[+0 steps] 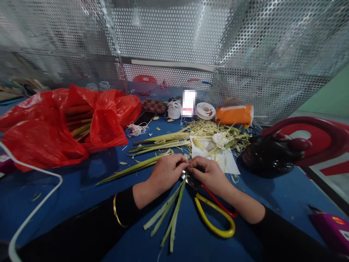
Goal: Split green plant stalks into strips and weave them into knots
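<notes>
My left hand (165,171) and my right hand (208,174) meet at the fingertips, both with fingers pinched together. Whatever lies between the fingertips is too small and hidden to make out. Narrow green leaf strips (174,214) fan out toward me from just below the fingers. Under my right hand lies a pair of scissors (215,222) with one yellow and one red handle, its blades partly covered by the hands. Long green stalks (133,168) rest beyond my left hand. A white paper sheet (230,165) with plant scraps sits past my right hand.
A red plastic bag (46,123) of stalks stands at left, near a white cable (40,203). A heap of shredded plant bits (209,129), a white spool (205,111), an orange packet (234,115) and a dark glossy pot (268,158) are beyond. A perforated metal screen (169,32) closes the back.
</notes>
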`<state>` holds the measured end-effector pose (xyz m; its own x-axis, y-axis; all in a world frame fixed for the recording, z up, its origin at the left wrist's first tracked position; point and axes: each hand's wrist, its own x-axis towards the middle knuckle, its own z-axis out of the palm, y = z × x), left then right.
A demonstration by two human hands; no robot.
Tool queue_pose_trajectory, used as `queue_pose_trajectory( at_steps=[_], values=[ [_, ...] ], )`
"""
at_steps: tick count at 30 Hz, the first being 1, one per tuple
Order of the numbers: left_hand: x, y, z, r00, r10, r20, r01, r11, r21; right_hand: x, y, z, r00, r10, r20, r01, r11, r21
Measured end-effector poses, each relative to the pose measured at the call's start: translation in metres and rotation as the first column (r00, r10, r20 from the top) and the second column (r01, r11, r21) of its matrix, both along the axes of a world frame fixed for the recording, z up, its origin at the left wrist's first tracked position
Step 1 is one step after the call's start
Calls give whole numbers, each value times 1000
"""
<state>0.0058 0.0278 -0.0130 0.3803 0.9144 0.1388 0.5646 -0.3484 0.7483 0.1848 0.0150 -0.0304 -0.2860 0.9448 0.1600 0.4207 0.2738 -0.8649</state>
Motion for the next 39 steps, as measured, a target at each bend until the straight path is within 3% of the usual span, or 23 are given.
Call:
queue_pose_trajectory(
  at_steps=[3, 8, 19, 29, 32, 35, 39],
  values=[
    [0, 0, 0, 1000, -4, -14, 5, 1000, 6, 0, -2, -1, 999, -30, 39, 29, 998, 50],
    [1, 0, 1, 1000, -1, -30, 1, 1000, 4, 0, -2, 1, 998, -54, 12, 54, 998, -15],
    [1, 0, 0, 1000, 4, -27, -3, 1000, 8, 7, 3, 8, 995, 13, -96, -20, 998, -67],
    [-1, 0, 2, 996, 78, -45, -79, 997, -4, 19, 1, 32, 969, 246, 1, -245, 966, 88],
    [-1, 0, 2, 995, 71, -66, -71, 997, -10, 18, -1, 32, 938, 314, -145, -323, 946, -40],
    [-1, -1, 3, 992, 76, -102, -77, 997, -4, 14, -2, 27, 921, 278, -272, -337, 920, -200],
    [0, -1, 5, 976, 97, -197, -90, 995, 46, 10, -1, 22, 943, 205, -263, -291, 891, -349]
  ],
)
